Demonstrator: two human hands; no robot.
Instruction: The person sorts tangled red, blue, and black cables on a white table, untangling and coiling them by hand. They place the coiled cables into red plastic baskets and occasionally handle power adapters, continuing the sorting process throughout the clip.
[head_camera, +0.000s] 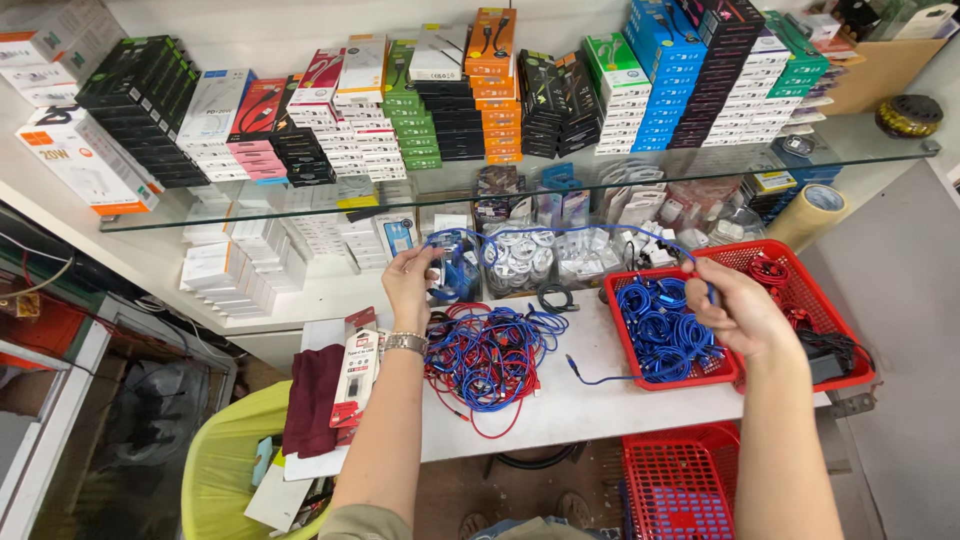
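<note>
Blue cable (560, 232) stretched between both hands, above the desk (580, 400).
I see left hand (408, 285) and right hand (735, 310) fingers pinched on it; light, limp, best gripped near ends.

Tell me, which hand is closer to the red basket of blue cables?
Right. The right hand hovers over the red basket, above its blue cables; the left hand is off beside it.

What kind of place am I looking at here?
Probably a small phone-accessory shop or its stockroom: a glass shelf bears stacked retail boxes, a red plastic basket holds coiled blue cables, and both hands stretch a blue cable.
</note>
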